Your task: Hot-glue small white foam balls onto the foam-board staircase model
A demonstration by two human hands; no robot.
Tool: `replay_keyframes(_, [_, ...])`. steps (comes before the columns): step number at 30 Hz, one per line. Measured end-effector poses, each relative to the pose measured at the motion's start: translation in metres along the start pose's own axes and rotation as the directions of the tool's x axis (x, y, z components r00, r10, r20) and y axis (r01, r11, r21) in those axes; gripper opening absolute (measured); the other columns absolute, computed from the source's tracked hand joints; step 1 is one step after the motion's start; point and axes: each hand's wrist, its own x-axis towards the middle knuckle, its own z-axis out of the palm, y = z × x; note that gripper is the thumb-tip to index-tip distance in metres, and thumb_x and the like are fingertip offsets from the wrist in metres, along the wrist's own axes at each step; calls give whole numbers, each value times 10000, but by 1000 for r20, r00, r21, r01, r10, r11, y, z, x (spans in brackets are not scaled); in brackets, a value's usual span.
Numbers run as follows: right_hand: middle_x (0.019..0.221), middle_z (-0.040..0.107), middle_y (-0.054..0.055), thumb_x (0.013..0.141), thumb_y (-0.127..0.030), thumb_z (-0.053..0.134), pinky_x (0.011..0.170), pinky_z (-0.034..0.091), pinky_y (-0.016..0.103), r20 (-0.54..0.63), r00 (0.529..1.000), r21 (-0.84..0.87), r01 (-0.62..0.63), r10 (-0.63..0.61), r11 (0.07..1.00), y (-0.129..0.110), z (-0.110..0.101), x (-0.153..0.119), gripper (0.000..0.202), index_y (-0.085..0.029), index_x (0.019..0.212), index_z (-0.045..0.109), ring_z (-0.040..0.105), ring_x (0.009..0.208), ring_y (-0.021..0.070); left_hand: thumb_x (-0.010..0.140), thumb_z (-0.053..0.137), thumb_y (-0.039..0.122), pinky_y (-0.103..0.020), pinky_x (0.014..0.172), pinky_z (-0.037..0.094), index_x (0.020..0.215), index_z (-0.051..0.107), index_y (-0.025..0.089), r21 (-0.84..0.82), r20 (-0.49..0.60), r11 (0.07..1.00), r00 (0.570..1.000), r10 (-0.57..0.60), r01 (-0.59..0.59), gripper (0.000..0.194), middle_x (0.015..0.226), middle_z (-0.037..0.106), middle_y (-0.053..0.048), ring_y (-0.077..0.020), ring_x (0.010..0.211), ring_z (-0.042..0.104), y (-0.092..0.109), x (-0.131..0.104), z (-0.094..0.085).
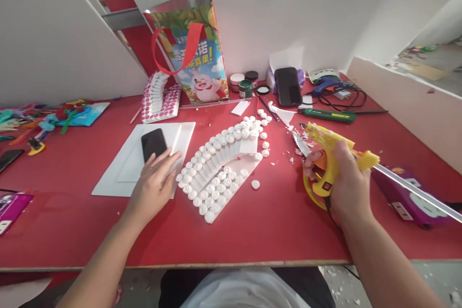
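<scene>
1. At the left end of the red table (79,231) lies a heap of coloured craft strips (46,122).
2. White sheets (111,173) lie nearer, with a black phone (153,140) on top.
3. The left hand (155,183) is empty, its fingers spread over the phone's near right edge; whether they touch it I cannot tell.
4. Farther back, a pink-dotted model (147,108) stands just left of an upright printed bag (202,65).
5. In the middle lies the white rosette-covered model (216,161), with a curved run of steps; one loose rosette (255,184) sits just right of it.
6. Beyond it stand small paint jars (246,88).
7. A metal blade (300,143) shows just left of the right hand; whether it is held I cannot tell.
8. The right hand (348,183) grips a yellow glue gun (330,166), nozzle toward the far left, a clear glue stick (415,189) jutting rightward from its back.
9. A purple box (404,202) lies beneath that stick.
</scene>
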Motion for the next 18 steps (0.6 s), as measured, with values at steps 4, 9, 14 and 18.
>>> replay_keyframes(4, [602,644,55,859,-494,747,437,449,244,-48,999,6,-16,16,1000,-1,1,-2,394,-164,655,680,595,474,137,1072,319,207,-636,1318,270,1556,546,225,10,220,999,975,44,-48,536,1503,677,-106,-274,1561,456,-9,30,6])
replay_keyframes(9, [600,648,58,848,-489,755,425,439,255,-51,999,-3,-15,15,1000,-2,3,-3,385,-171,655,660,583,458,144,1028,326,196,-636,1310,274,1459,656,212,54,328,997,944,40,-61,543,1558,614,-117,-273,1551,471,-20,44,11])
replay_keyframes(14, [597,653,66,884,-471,714,436,423,261,-34,999,-18,-3,3,1000,0,2,-3,395,-169,636,654,569,439,137,1052,335,291,-612,1315,287,1411,695,182,26,292,998,956,40,-50,520,1534,625,-140,-288,1480,561,-28,42,14])
replay_keyframes(18, [606,664,76,885,-485,721,433,416,264,-17,1000,-21,-6,5,1000,0,0,-3,393,-161,664,680,572,445,143,1055,336,329,-622,1315,283,1386,714,196,27,276,999,960,36,-45,519,1507,651,-129,-289,1447,597,-31,43,13])
